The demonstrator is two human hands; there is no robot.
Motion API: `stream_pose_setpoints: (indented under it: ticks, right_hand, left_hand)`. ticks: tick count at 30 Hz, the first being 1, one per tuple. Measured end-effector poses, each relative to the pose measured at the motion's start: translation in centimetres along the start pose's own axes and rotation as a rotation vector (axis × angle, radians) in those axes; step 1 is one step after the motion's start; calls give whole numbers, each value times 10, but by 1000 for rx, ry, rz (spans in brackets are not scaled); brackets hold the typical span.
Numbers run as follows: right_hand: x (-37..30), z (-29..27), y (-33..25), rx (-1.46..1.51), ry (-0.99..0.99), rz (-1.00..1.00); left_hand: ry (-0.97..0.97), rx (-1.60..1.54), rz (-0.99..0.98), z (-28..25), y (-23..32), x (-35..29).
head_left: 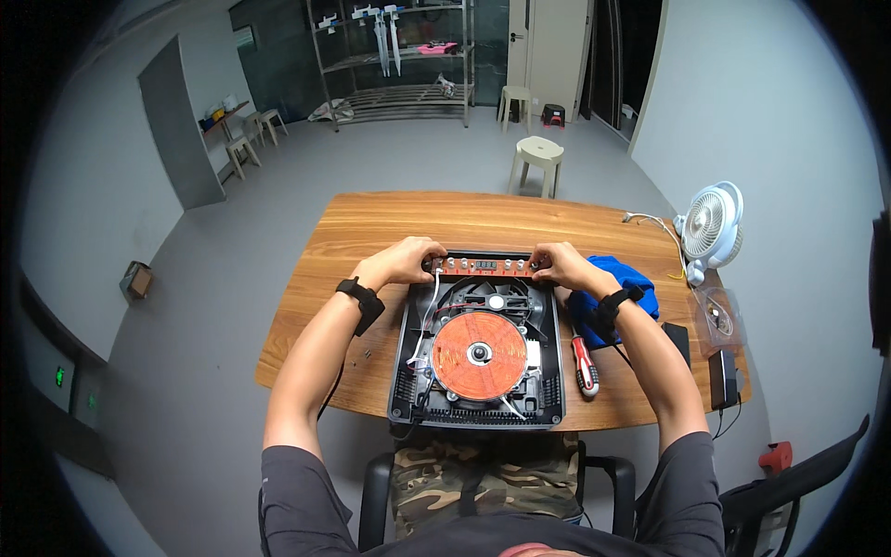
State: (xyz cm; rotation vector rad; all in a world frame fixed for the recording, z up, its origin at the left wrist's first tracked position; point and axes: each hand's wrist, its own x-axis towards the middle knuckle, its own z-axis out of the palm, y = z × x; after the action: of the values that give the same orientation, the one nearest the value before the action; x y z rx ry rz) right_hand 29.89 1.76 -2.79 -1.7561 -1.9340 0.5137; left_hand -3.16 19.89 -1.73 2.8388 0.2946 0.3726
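An opened induction cooker (pixel 554 390) lies on the table with its inside facing up. Its round copper coil (pixel 464 357) fills the near half, and part of a black fan shows behind it. Along the far edge runs a narrow orange-red control board (pixel 510 268) with a small display and several buttons. My left hand (pixel 408 261) pinches the board's left end, and my right hand (pixel 562 266) grips its right end. A white cable (pixel 430 320) runs from the board's left side down toward the coil. The fingertips are partly hidden.
Right of the cooker lie a red-handled screwdriver (pixel 584 367) and a blue cloth (pixel 636 277). A light-blue fan (pixel 710 223), a clear container (pixel 719 316) and a black box (pixel 721 381) are at the table's right. Small screws (pixel 368 353) lie left of the cooker.
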Motion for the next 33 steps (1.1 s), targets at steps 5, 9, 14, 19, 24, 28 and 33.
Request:
stream_pose_setpoints:
  ticks: [5, 9, 14, 19, 24, 28, 33]
  right_hand:
    - [-1, 2, 9, 29, 22, -10]
    - [0, -1, 5, 16, 1, -27]
    - [4, -1, -7, -73, -17, -44]
    - [8, -2, -10, -95, -51, -66]
    - [12, -1, -5, -103, -78, -79]
    - [14, -1, -6, -150, -99, -74]
    - [17, -4, -16, -201, -145, -58]
  left_hand:
    - [-42, -82, -134, 4, 6, 7]
    - [-11, -102, -119, 3, 1, 7]
    - [-53, -93, -180, 1, 1, 4]
    - [-6, -104, -192, 2, 4, -1]
    - [23, -64, -135, 4, 6, -7]
    - [69, -85, -102, 5, 4, -11]
    - [68, -77, -140, 11, -9, -12]
